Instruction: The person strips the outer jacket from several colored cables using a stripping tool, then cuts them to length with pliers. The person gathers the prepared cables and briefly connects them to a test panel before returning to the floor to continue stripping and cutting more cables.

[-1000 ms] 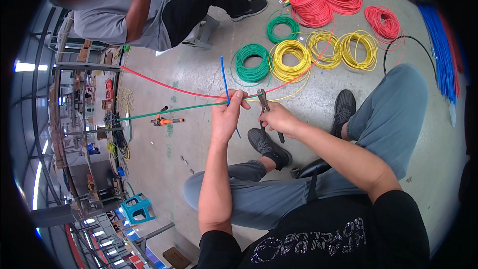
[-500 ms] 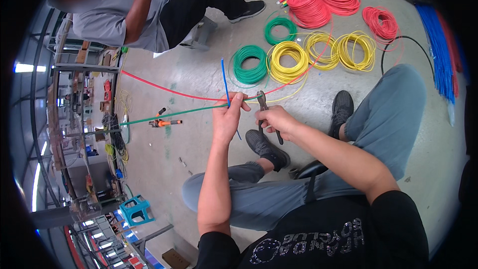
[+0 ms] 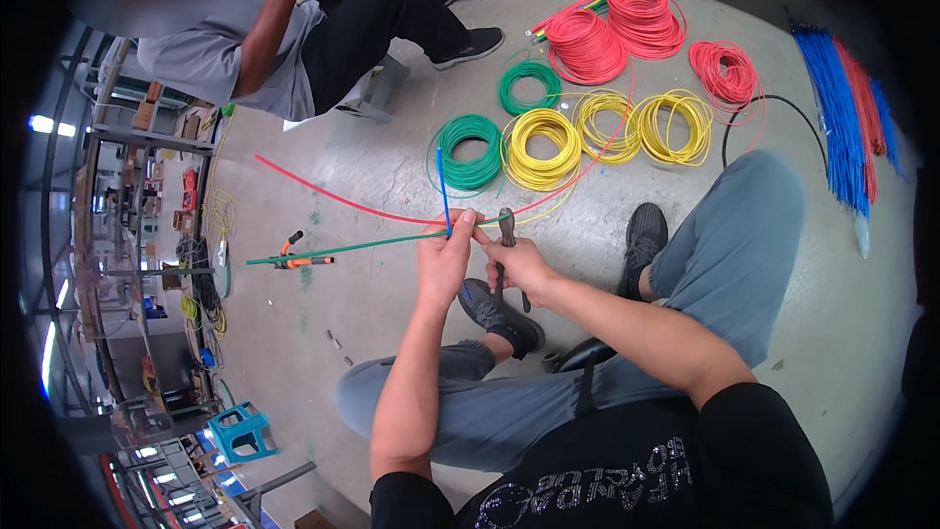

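My left hand (image 3: pixel 446 257) is closed on a green wire (image 3: pixel 357 245) and a red wire (image 3: pixel 343 198), pinching them between thumb and fingers. Both wires stretch out to the left as long tails. A thin blue strip (image 3: pixel 443 176) stands nearly upright at the same hand, crossing the wires. Just to its right, my right hand (image 3: pixel 524 266) is wrapped round dark-handled pliers (image 3: pixel 506 223). Their jaws point away from me and meet the short green end that sticks out past my left fingers. Whether the jaws bite into it cannot be made out.
Green coils (image 3: pixel 468 152), yellow coils (image 3: pixel 540 149) and red coils (image 3: pixel 641 24) lie on the floor ahead. Blue wire bundles (image 3: pixel 832 108) are at the far right. An orange-handled tool (image 3: pixel 308 261) lies left, above a teal stool (image 3: pixel 240 433). A seated person (image 3: pixel 264 39) is at upper left.
My view has shifted, so the coils appear lower and further left. The pliers' handles look closer together and the tool more upright. My left hand keeps its hold on the wires.
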Demonstrator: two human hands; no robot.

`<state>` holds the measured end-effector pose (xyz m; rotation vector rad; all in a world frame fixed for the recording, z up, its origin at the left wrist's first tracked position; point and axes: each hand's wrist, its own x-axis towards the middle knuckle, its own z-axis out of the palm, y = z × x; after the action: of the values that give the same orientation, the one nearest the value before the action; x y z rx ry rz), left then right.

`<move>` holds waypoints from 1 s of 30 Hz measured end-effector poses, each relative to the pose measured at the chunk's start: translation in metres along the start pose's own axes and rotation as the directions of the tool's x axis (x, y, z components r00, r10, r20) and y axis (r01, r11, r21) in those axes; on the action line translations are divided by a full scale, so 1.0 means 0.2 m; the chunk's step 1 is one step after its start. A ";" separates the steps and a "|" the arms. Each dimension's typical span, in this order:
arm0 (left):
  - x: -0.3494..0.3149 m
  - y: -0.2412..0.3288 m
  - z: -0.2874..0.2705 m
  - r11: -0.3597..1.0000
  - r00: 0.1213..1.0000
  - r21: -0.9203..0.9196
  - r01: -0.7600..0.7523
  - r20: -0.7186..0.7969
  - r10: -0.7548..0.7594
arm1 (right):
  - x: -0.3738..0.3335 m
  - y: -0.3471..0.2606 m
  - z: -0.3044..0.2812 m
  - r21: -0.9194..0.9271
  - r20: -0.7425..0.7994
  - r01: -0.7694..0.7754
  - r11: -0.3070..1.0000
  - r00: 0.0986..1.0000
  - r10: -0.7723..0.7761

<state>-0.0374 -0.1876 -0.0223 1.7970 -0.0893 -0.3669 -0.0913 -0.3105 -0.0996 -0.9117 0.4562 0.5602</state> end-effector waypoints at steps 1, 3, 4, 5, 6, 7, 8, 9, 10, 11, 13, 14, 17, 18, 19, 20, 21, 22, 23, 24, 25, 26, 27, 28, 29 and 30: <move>0.00 -0.01 0.00 1.000 1.000 0.002 -0.006 0.015 0.006 | 0.00 0.01 -0.01 0.003 -0.001 0.009 1.000 1.000 -0.009; 0.01 -0.02 0.00 1.000 1.000 0.005 -0.021 0.012 0.021 | 0.01 0.03 -0.02 0.068 -0.029 0.023 0.997 0.999 -0.021; 0.01 -0.03 0.00 0.999 0.999 0.006 -0.031 -0.008 0.031 | 0.01 0.04 -0.02 0.127 -0.055 0.029 0.991 0.998 -0.022; 0.02 -0.03 -0.01 0.999 0.999 0.010 -0.041 -0.028 0.042 | 0.02 0.05 -0.02 0.186 -0.080 0.037 0.982 0.997 -0.022; 0.02 -0.02 -0.02 1.000 0.999 -0.015 -0.023 -0.041 0.023 | 0.03 0.06 -0.03 0.127 -0.065 0.023 0.992 0.998 -0.015; 0.02 -0.01 -0.05 0.999 0.998 -0.041 -0.006 -0.055 0.003 | 0.03 0.07 -0.05 0.067 -0.050 0.010 0.998 0.999 -0.007; 0.02 0.00 -0.08 0.998 0.997 -0.067 0.011 -0.070 -0.015 | 0.03 0.08 -0.07 0.004 -0.034 -0.002 1.000 0.999 0.002; 0.02 0.03 -0.09 0.997 0.997 -0.070 0.027 -0.065 -0.032 | 0.05 0.10 -0.09 -0.039 -0.092 0.038 0.999 0.995 -0.042; 0.03 0.04 -0.10 0.998 0.998 -0.048 0.051 -0.044 -0.053 | 0.06 0.12 -0.12 -0.085 -0.147 0.076 0.994 0.985 -0.087; 0.03 0.05 -0.11 0.997 0.997 -0.023 0.072 -0.035 -0.073 | 0.07 0.12 -0.14 -0.134 -0.189 0.111 0.985 0.973 -0.135; 0.01 0.05 -0.15 0.996 0.996 0.036 0.087 -0.026 -0.086 | 0.07 0.05 -0.16 -0.170 -0.218 0.214 0.962 0.944 -0.248; 0.01 0.03 -0.14 0.995 0.997 0.066 0.081 -0.012 -0.080 | 0.06 -0.01 -0.17 -0.189 -0.236 0.265 0.946 0.922 -0.306; 0.01 0.02 -0.11 0.982 0.992 0.156 0.102 0.051 -0.111 | 0.02 -0.26 -0.13 -0.269 -0.135 0.472 0.839 0.844 -0.518; 0.00 0.02 -0.10 0.969 0.990 0.218 0.120 0.041 -0.132 | -0.01 -0.34 -0.10 -0.353 -0.089 0.544 0.761 0.791 -0.606; -0.01 0.02 -0.09 0.950 0.988 0.280 0.137 0.031 -0.151 | -0.03 -0.43 -0.06 -0.428 -0.034 0.608 0.669 0.729 -0.684; -0.01 0.03 -0.06 0.928 0.986 0.342 0.148 0.027 -0.166 | -0.06 -0.51 -0.03 -0.496 0.022 0.663 0.561 0.656 -0.754; -0.01 0.03 -0.05 0.913 0.987 0.385 0.138 0.026 -0.160 | -0.10 -0.59 -0.02 -0.562 0.058 0.654 0.506 0.641 -0.765; -0.01 0.03 -0.04 0.901 0.990 0.421 0.104 0.038 -0.132 | -0.13 -0.66 0.00 -0.624 0.093 0.642 0.446 0.627 -0.773; -0.01 0.03 -0.02 0.888 0.993 0.455 0.070 0.053 -0.105 | -0.15 -0.71 0.01 -0.681 0.127 0.625 0.382 0.614 -0.779; -0.01 0.04 0.00 0.871 0.995 0.489 0.035 0.068 -0.078 | -0.17 -0.76 0.01 -0.755 0.135 0.565 0.332 0.629 -0.765; -0.02 0.04 0.01 0.882 0.992 0.468 0.058 0.075 -0.105 | -0.19 -0.80 0.00 -0.821 0.139 0.500 0.277 0.645 -0.752; -0.02 0.04 0.02 0.878 0.991 0.476 0.044 0.090 -0.099 | -0.20 -0.83 0.01 -0.875 0.140 0.430 0.223 0.664 -0.734; -0.02 0.03 0.02 0.875 0.990 0.484 0.031 0.105 -0.093 | -0.22 -0.88 0.00 -0.892 0.132 0.385 0.237 0.723 -0.679; -0.02 0.03 0.02 0.871 0.989 0.491 0.017 0.120 -0.087 | -0.21 -0.91 -0.02 -0.908 0.172 0.380 0.175 0.719 -0.673; -0.03 0.03 0.04 0.867 0.986 0.498 0.028 0.130 -0.106 | -0.21 -0.94 -0.04 -0.922 0.207 0.370 0.114 0.721 -0.662; -0.04 0.04 0.05 0.862 0.982 0.505 0.038 0.141 -0.126 | -0.22 -0.97 -0.05 -0.931 0.242 0.360 0.054 0.722 -0.648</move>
<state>-0.0465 -0.1973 -0.0159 2.2887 -0.2476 -0.6001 -0.0046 -0.4237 0.0380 -2.2907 -0.1315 -0.0759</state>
